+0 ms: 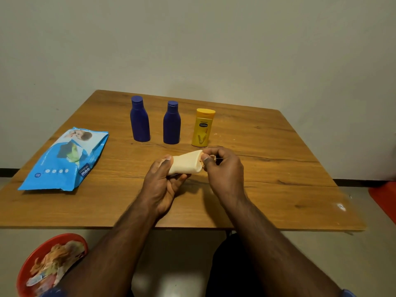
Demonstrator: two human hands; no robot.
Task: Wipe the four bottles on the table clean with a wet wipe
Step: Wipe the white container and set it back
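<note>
Above the middle of the wooden table [278, 168] a cream bottle [187, 162] lies sideways between my hands. My left hand [160, 185] grips its left end, thumb on top. At its right end the curled fingers of my right hand [225, 170] pinch a small crumpled, brown-stained wet wipe [212, 157] against the bottle. Behind them stand two dark blue bottles [140, 123] [171, 125] and a yellow bottle [202, 129] in a row, upright and untouched.
A blue pack of wet wipes [64, 161] lies on the table's left side. By my left forearm, below the table's front edge, sits a red bin [32, 260] with several crumpled wipes. A red object [385, 196] lies on the floor at right.
</note>
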